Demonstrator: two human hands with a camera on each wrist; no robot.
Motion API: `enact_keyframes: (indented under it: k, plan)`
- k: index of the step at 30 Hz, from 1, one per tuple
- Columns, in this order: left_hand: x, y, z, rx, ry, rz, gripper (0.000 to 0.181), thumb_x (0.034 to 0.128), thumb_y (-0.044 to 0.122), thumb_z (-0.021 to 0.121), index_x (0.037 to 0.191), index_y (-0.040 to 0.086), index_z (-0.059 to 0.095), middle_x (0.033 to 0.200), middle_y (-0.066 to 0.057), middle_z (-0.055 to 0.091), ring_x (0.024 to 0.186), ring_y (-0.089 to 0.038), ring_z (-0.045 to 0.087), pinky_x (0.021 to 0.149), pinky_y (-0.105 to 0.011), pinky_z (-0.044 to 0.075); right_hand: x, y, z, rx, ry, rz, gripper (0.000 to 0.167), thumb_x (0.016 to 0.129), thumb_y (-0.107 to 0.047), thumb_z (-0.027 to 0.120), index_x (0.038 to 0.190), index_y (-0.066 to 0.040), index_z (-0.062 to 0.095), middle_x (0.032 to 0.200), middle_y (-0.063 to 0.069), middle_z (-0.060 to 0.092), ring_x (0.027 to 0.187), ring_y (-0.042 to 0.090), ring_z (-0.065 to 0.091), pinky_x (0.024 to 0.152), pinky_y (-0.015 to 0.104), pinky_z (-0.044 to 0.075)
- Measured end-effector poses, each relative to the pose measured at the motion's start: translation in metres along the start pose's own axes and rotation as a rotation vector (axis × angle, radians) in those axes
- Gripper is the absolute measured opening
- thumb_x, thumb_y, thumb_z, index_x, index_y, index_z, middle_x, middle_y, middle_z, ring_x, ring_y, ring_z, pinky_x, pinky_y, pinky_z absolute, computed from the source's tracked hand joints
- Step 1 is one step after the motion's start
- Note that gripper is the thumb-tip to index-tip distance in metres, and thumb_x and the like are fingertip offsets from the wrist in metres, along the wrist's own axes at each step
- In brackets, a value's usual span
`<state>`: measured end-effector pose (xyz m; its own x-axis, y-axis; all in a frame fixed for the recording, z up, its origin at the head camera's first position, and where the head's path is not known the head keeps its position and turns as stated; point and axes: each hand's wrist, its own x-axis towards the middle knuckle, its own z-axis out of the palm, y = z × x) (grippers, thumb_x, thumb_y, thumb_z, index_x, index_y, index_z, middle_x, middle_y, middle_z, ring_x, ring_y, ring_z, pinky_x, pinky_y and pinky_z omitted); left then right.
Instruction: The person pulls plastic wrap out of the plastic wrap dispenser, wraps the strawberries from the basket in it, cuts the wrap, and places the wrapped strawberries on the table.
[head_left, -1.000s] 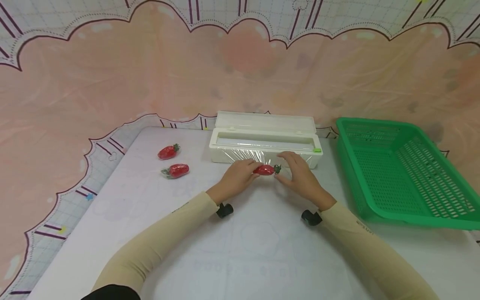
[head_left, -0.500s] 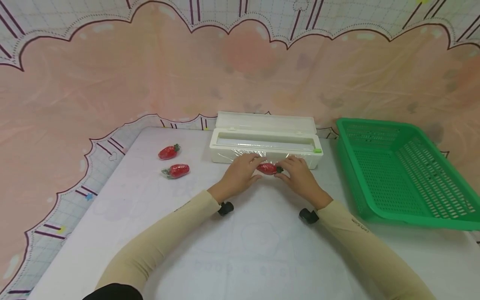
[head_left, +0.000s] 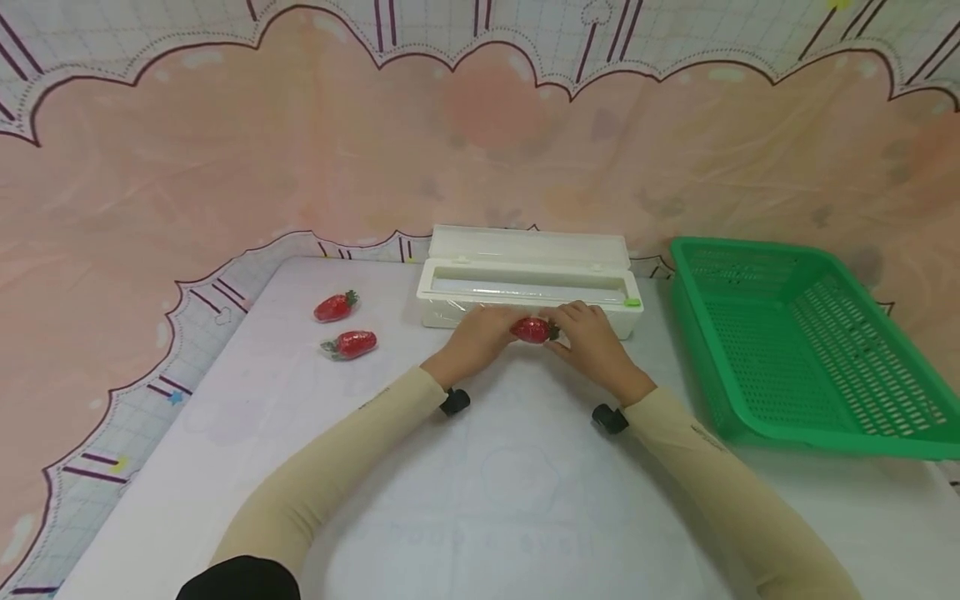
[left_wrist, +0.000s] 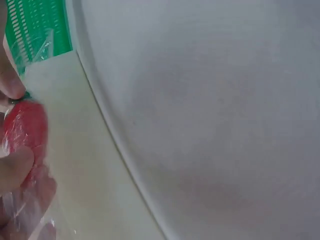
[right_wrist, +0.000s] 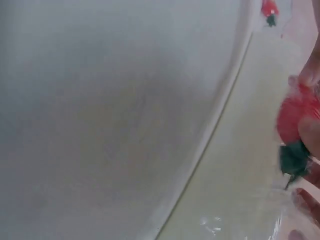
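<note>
A red strawberry (head_left: 531, 330) with a green leafy top is held at the front of a white cling film dispenser (head_left: 450, 311). My left hand (head_left: 480, 335) grips its left end; in the left wrist view the thumb presses the shiny, film-covered strawberry (left_wrist: 30, 122). My right hand (head_left: 594, 343) pinches the leafy end; in the right wrist view its thumb lies by the green leaves (right_wrist: 294, 157). Clear cling film (left_wrist: 35, 207) wrinkles around the fingers. Part of the fruit is hidden behind the fingers.
Two more shiny red strawberries, an upper one (head_left: 335, 306) and a lower one (head_left: 352, 344), lie on the white table (head_left: 450, 500) to the left. A green perforated basket (head_left: 738, 400) stands at the right. The dispenser's lid (head_left: 525, 247) stands raised at the back.
Both hands have moved closer together around the strawberry and slightly toward the dispenser. My right fingers have closed onto the leafy end. The stretched film in front of the dispenser shows less.
</note>
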<state>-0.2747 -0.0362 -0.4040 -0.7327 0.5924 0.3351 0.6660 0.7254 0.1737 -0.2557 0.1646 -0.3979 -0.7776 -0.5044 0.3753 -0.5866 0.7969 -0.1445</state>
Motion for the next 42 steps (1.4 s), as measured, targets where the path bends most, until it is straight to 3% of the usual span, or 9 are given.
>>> enact_keyframes:
  k: [4, 8, 23, 29, 31, 34, 37, 39, 42]
  plan:
    - [-0.001, -0.01, 0.003, -0.211, -0.052, -0.045, 0.032, 0.0869, 0.009, 0.064, 0.119, 0.01, 0.06, 0.113, -0.005, 0.068, 0.103, -0.02, 0.063, 0.091, -0.033, 0.049, 0.007, 0.002, 0.003, 0.008, 0.001, -0.023, 0.026, 0.078, -0.012, 0.075, 0.103, -0.012, 0.066, 0.1, 0.005, 0.072, 0.092, 0.022, 0.061, 0.082, 0.039, 0.047]
    - [0.0, -0.018, 0.005, -0.247, -0.079, -0.033, 0.024, 0.0874, 0.006, 0.062, 0.111, 0.009, 0.064, 0.109, -0.005, 0.068, 0.101, -0.02, 0.063, 0.09, -0.032, 0.049, 0.012, 0.005, 0.008, -0.012, -0.035, -0.027, 0.023, 0.078, -0.008, 0.073, 0.1, -0.009, 0.069, 0.097, 0.005, 0.072, 0.088, 0.021, 0.064, 0.08, 0.036, 0.052]
    - [0.006, -0.027, 0.012, -0.027, -0.129, 0.149, 0.026, 0.0833, -0.002, 0.059, 0.104, 0.011, 0.067, 0.101, -0.002, 0.07, 0.097, -0.017, 0.064, 0.09, -0.029, 0.049, 0.02, -0.001, 0.023, -0.091, -0.158, -0.078, 0.019, 0.081, -0.003, 0.069, 0.1, -0.007, 0.064, 0.092, 0.007, 0.068, 0.088, 0.021, 0.064, 0.083, 0.033, 0.053]
    - [0.004, -0.025, 0.003, 0.041, -0.224, 0.157, 0.033, 0.0799, -0.001, 0.062, 0.11, 0.01, 0.067, 0.101, -0.004, 0.069, 0.097, -0.021, 0.063, 0.091, -0.033, 0.048, 0.015, 0.008, 0.013, 0.159, -0.235, -0.008, 0.033, 0.079, -0.007, 0.073, 0.11, -0.01, 0.062, 0.1, 0.004, 0.066, 0.093, 0.018, 0.06, 0.087, 0.036, 0.051]
    - [0.002, -0.022, -0.002, 0.055, -0.271, 0.141, 0.034, 0.0806, 0.002, 0.064, 0.114, 0.009, 0.066, 0.103, -0.007, 0.068, 0.099, -0.022, 0.063, 0.092, -0.034, 0.048, 0.01, 0.018, 0.005, 0.265, -0.201, 0.04, 0.034, 0.079, -0.01, 0.074, 0.111, -0.01, 0.064, 0.099, 0.004, 0.066, 0.091, 0.018, 0.059, 0.084, 0.037, 0.05]
    - [0.003, -0.016, -0.008, 0.032, -0.31, 0.093, 0.034, 0.0855, 0.008, 0.063, 0.119, 0.009, 0.064, 0.11, -0.007, 0.068, 0.104, -0.022, 0.062, 0.095, -0.034, 0.048, 0.003, 0.04, -0.009, 0.345, -0.029, 0.107, 0.029, 0.078, -0.012, 0.075, 0.105, -0.005, 0.067, 0.094, 0.01, 0.067, 0.089, 0.023, 0.058, 0.08, 0.041, 0.049]
    - [0.009, -0.006, -0.015, 0.015, -0.283, 0.061, 0.028, 0.0898, 0.012, 0.06, 0.117, 0.011, 0.066, 0.11, -0.005, 0.068, 0.104, -0.02, 0.063, 0.093, -0.034, 0.049, 0.0, 0.065, -0.018, 0.399, 0.142, 0.186, 0.035, 0.073, -0.009, 0.078, 0.105, -0.001, 0.066, 0.104, 0.017, 0.065, 0.104, 0.031, 0.052, 0.091, 0.048, 0.042]
    - [0.018, 0.004, -0.017, 0.029, -0.231, 0.067, 0.023, 0.091, 0.014, 0.058, 0.112, 0.012, 0.068, 0.106, -0.004, 0.07, 0.101, -0.02, 0.065, 0.09, -0.034, 0.05, -0.001, 0.082, -0.021, 0.42, 0.154, 0.232, 0.042, 0.072, -0.009, 0.08, 0.11, -0.001, 0.063, 0.117, 0.02, 0.06, 0.119, 0.036, 0.042, 0.101, 0.054, 0.033]
    - [0.038, 0.021, -0.015, 0.11, -0.149, 0.074, 0.021, 0.0927, 0.021, 0.056, 0.107, 0.013, 0.07, 0.101, -0.002, 0.07, 0.096, -0.019, 0.065, 0.085, -0.033, 0.051, -0.001, 0.1, -0.021, 0.438, 0.039, 0.304, 0.053, 0.072, -0.014, 0.08, 0.119, -0.002, 0.059, 0.132, 0.021, 0.051, 0.134, 0.041, 0.026, 0.109, 0.062, 0.017]
